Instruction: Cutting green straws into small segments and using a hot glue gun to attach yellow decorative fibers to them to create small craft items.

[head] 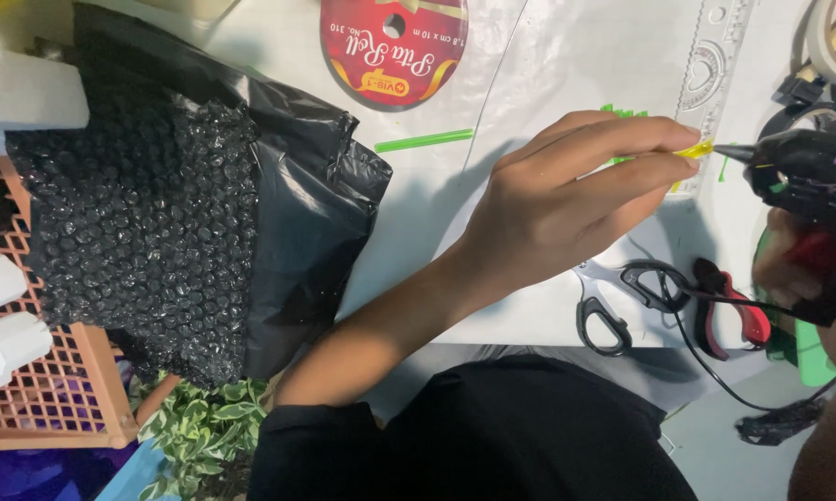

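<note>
White tabletop [566, 56] lies under my left hand [566, 199], fingers pinched on a small yellow strip [696, 149], whose tip nearly meets the nozzle of the black glue gun [803, 172] gripped in my right hand [831, 297], scissors [613, 301] just below.

The glue gun [808, 172] is black with a dark pointed tip, and what looks like a red trigger shows below it, though that part is blurred. The strip [694, 149] pinched at its nozzle is yellow. A bright green stick [424, 140] lies on the white bench [548, 65]. The ribbon spool [395, 51] is red with gold lettering. The bubble wrap [130, 223] is glossy black, dotted all over. The crate [47, 390] is orange lattice. The scissors [613, 301] have black handles.
</note>
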